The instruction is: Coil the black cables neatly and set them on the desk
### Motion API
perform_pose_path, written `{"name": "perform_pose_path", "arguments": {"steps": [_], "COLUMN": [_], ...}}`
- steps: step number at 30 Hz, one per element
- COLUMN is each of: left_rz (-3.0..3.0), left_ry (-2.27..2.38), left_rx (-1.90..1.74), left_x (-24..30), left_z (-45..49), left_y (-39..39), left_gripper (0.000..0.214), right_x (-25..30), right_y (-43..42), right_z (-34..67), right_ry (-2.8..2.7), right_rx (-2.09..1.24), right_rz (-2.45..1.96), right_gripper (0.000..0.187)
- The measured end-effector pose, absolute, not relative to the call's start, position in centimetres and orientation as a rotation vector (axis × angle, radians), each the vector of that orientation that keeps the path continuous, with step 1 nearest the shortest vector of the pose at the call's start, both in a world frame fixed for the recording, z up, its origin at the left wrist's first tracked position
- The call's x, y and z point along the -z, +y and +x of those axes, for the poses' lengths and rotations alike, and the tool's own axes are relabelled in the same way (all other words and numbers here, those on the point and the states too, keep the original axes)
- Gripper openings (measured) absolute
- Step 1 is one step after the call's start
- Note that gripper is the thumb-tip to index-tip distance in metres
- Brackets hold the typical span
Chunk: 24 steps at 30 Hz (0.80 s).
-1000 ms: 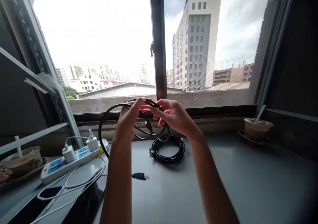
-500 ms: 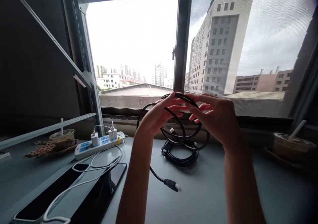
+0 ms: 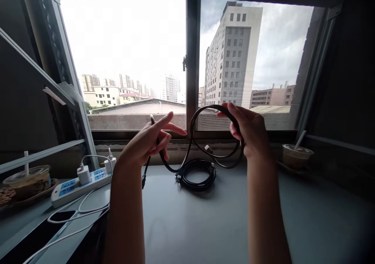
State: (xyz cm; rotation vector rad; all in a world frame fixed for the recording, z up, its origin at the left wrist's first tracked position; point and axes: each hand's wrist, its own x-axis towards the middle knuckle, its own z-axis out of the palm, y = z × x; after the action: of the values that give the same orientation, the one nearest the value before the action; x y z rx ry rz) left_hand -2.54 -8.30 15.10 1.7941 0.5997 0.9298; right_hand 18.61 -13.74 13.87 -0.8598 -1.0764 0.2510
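A black cable (image 3: 192, 125) is held up in loose loops between my two hands. My right hand (image 3: 249, 129) is closed around the upper right side of the loops, its thumb on top. The cable also runs through my left hand (image 3: 150, 141), whose ring and little fingers curl in while its thumb and forefinger stretch out. One dark plug (image 3: 143, 181) of the cable hangs beside my left wrist, partly hidden by it. Another plug with a pale tip (image 3: 207, 148) hangs below the loops. Beneath them a coiled black cable (image 3: 196, 186) lies on the table.
A white power strip (image 3: 79, 186) with chargers and white cords stands at the left. Dark flat devices (image 3: 32, 238) lie on the grey table (image 3: 199, 229) in front of it. Drink cups stand at left (image 3: 32, 182) and right (image 3: 297, 156). A window sill closes off the back.
My hands have moved apart, and the cable now stretches between them with a smaller loop at my right hand. The plug end has swung left beside my left wrist. The view has turned right.
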Motion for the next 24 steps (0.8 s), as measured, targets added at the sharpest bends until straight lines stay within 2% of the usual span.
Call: {"name": "perform_pose_path", "arguments": {"steps": [2,5,8,14,19,24], "left_rz": [1.85,1.855,1.83,1.754,1.501,1.322], "left_ry": [0.595,0.556,0.509,0.617,0.552,0.392], "left_rx": [-0.86,-0.953,-1.034,-1.208,-1.419,-1.523], "left_x": [-14.9,-14.6,-14.3,-14.0,-14.6,-14.9], "left_z": [-1.3,0.6,1.7,2.0,-0.3,-2.6], "left_y": [-8.6,-8.7,-8.5,-8.1,-7.6,-6.7], "left_gripper": [0.044,0.04,0.037,0.046,0.027,0.022], "right_x": [-13.9,-13.6,-13.3,-13.3,-13.6,-13.5], "right_y": [-13.5,-12.9,-12.4,-12.6,-13.0,-13.2], "right_z": [17.4,16.0,15.7,16.1,16.6,18.4], "right_ry": [-1.176,-1.364,-1.439,-1.479,-1.296,-1.137], "right_rx": [-0.404,-0.578,-0.553,-0.502,-0.408,-0.424], "right_rz": [-0.842,-0.863,-0.891,-0.932,-0.947,-0.911], "right_gripper": [0.032,0.036,0.038,0.047,0.039,0.029]}}
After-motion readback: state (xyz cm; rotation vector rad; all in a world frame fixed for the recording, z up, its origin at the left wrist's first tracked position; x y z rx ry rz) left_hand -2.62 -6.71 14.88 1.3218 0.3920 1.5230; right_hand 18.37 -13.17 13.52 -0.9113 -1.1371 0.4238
